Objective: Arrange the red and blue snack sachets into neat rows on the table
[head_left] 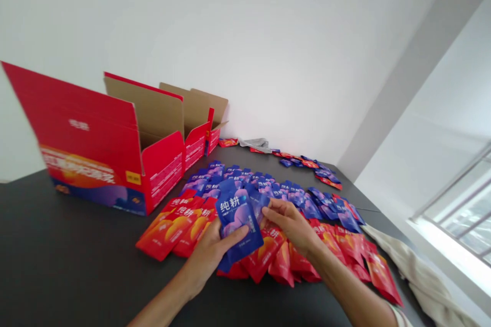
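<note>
Dark table (pixel 26 245) under the fingers (pixel 237 236), open boxes (pixel 88 143) to their left, red pouches (pixel 264 254) below them, blue pouches (pixel 282 192) beyond them, left hand (pixel 215 242) gripping a held pouch (pixel 235 214), right hand (pixel 289 225) pinching a second pouch (pixel 258 202) just beside it.

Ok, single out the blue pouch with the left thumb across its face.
It's the frontmost blue pouch, held up in the left hand with its white lettering facing the camera; many other pouches lie on the dark table.
</note>
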The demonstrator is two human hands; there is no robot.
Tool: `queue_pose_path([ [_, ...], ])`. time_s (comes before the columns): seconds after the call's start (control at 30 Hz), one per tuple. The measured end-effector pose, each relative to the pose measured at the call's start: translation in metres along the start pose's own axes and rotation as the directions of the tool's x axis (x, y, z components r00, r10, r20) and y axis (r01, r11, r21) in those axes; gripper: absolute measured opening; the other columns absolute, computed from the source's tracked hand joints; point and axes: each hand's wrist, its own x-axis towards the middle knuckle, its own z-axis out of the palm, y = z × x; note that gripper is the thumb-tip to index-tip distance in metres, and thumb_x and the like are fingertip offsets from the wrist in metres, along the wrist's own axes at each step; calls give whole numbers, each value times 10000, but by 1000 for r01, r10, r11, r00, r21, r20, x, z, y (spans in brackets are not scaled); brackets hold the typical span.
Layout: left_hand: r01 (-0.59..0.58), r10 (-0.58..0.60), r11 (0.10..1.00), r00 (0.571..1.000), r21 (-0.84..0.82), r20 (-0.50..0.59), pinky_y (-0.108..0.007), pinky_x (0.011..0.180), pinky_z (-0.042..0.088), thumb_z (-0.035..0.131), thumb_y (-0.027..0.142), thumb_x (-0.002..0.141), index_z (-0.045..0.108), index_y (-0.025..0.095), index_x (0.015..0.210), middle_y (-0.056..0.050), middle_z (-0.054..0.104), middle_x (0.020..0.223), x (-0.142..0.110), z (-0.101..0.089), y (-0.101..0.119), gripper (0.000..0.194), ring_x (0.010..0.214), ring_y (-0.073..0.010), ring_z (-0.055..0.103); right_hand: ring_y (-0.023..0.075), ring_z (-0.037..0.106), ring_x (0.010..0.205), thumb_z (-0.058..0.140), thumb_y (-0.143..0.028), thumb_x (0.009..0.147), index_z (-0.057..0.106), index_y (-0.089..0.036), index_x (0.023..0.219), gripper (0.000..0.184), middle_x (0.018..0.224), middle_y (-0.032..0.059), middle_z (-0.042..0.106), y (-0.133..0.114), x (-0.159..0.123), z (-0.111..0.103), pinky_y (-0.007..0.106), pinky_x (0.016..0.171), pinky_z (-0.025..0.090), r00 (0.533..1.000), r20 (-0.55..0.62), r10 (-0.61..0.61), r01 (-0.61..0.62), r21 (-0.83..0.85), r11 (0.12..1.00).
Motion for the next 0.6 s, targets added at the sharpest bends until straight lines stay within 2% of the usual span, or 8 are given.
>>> queue_pose_path([
  [0.1, 41, -41, 999, 997, 4, 69, -332, 969, 529, 796, 453, 773, 515, 196, 1258, -61, 614, 1232, -4, 1, -2, 617, 1120, -262, 605, 76, 483, 641, 627, -529, 893, 572, -137, 817, 403, 735, -7, 557, 13, -2, 8, 183, 620, 397, 992, -92, -86, 88, 15, 996],
  [0.23, 92, -92, 996, 989, 11, 118, -348, 1018, 511, 793, 451, 776, 562, 211, 1228, -51, 598, 1262, -5, 0, -7, 562, 1163, -268, 579, 93, 521, 711, 625, -476, 912, 603, -152, 889, 326, 798, 0, 577, 18, -1, 13, 190, 676, 439, 985, -98, -141, 152, 116, 982],
  [0.3, 105, -107, 994, 987, 16, 117, -357, 1048, 496, 795, 452, 774, 553, 233, 1241, -37, 577, 1293, -4, -2, -9, 569, 1192, -267, 561, 104, 540, 724, 627, -452, 914, 617, -157, 906, 296, 813, 7, 591, 11, 0, 5, 204, 703, 459, 977, -136, -167, 187, 159, 969],
  [0.37, 120, -122, 992, 987, 29, 106, -364, 1046, 498, 806, 453, 761, 548, 237, 1240, -42, 587, 1279, -3, -4, -8, 585, 1182, -273, 568, 106, 550, 716, 645, -432, 902, 625, -168, 923, 266, 818, 5, 599, -1, 0, -9, 205, 703, 471, 957, -227, -183, 230, 199, 953],
  [0.47, 153, -158, 986, 984, 59, 80, -381, 957, 552, 799, 491, 761, 572, 192, 1179, -84, 637, 1178, -3, -4, -4, 561, 1078, -297, 627, 107, 566, 716, 675, -407, 877, 630, -179, 962, 248, 834, 6, 613, -21, -2, -31, 196, 684, 481, 934, -316, -166, 261, 289, 921],
  [0.53, 178, -183, 981, 982, 80, 56, -394, 883, 581, 763, 533, 787, 575, 164, 1157, -110, 654, 1132, -4, -1, 0, 555, 999, -307, 656, 113, 577, 720, 681, -405, 868, 629, -176, 973, 257, 842, 14, 621, -30, -6, -34, 203, 684, 488, 948, -288, -138, 234, 334, 913],
  [0.6, 185, -188, 978, 982, 95, 28, -408, 889, 580, 713, 581, 818, 557, 168, 1193, -113, 640, 1169, -4, 3, 2, 579, 1010, -307, 653, 117, 577, 712, 686, -426, 859, 624, -162, 936, 282, 820, 19, 618, -31, -10, -25, 215, 693, 491, 971, -219, -101, 169, 322, 932],
])
